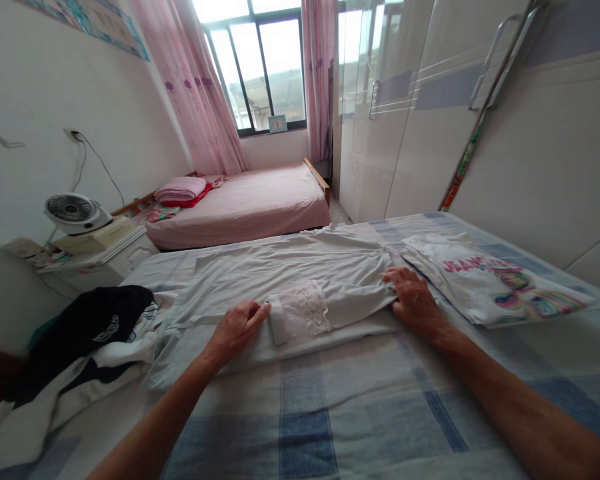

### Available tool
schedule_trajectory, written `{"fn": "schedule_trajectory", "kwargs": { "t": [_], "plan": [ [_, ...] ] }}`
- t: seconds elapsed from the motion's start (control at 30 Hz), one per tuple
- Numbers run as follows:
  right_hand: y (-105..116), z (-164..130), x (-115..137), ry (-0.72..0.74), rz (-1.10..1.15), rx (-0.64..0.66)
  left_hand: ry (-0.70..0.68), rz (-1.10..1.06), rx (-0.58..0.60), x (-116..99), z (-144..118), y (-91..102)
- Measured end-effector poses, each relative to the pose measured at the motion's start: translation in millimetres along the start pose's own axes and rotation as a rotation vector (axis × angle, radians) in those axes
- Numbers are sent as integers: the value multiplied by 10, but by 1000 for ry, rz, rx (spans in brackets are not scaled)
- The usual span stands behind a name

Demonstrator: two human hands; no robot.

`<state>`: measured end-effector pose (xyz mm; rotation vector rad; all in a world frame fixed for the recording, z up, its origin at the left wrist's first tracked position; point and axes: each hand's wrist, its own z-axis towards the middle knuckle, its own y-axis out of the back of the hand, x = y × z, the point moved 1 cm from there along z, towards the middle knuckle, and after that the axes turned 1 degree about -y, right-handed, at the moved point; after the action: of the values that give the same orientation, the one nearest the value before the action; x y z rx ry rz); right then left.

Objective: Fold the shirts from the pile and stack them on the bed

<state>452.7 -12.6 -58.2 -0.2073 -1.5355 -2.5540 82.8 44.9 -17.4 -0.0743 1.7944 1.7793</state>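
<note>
White garment (300, 280), long and pale, lies spread across the blue-checked bed (330, 407) right in front of you, its length running left to right, with a lace trim (307, 308) showing near the middle. Your left hand (237, 327) rests flat on the cloth just left of that lace, fingers together and pointing inward, thumb touching a folded white edge. Your right hand (413, 300) presses down on the far side, fingers bunched over a gathered fold; whether it pinches the cloth or only pins it, I cannot tell.

This fabric looks thin, soft and light, wrinkling wherever you touch. It should slide easily over the bedcover and go limp if lifted, so I'd say take it by the folded edges or seams rather than the lace, which looks delicate and could snag.

Just right of your right hand lies a folded printed T-shirt (490, 287), touching the garment's end. To the left sits a heap of dark and white clothes (85, 333). Beyond, there's a pink bed (250, 203) and a small fan (73, 212).
</note>
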Motion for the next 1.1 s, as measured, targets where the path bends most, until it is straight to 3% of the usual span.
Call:
{"fn": "schedule_trajectory", "kwargs": {
  "t": [0.13,0.23,0.33,0.43,0.5,0.7,0.8,0.9,1.0,1.1],
  "plan": [
    [58,24,-18,74,49,33,54,6,51,-59,20,-95],
    [76,29,-18,114,99,51,0,-105,23,-107,61,-183],
    [89,26,-23,127,118,43,6,-442,-37,-188,79,-190],
    [100,25,-46,157,131,61,147,-832,-63,-252,59,-125],
    [104,21,-69,193,155,113,243,-915,-76,-255,25,-94],
    [220,-7,-117,229,224,309,296,-615,58,-97,-91,-158],
    [361,11,-63,182,294,294,203,-219,-97,-43,-63,-89],
    [416,46,56,46,365,73,29,31,-236,-119,84,11],
    [274,35,206,64,277,-33,-157,9,-178,-304,347,-14],
    [9,-24,298,165,92,115,-234,-22,-112,-508,646,-173]
  ]
}}
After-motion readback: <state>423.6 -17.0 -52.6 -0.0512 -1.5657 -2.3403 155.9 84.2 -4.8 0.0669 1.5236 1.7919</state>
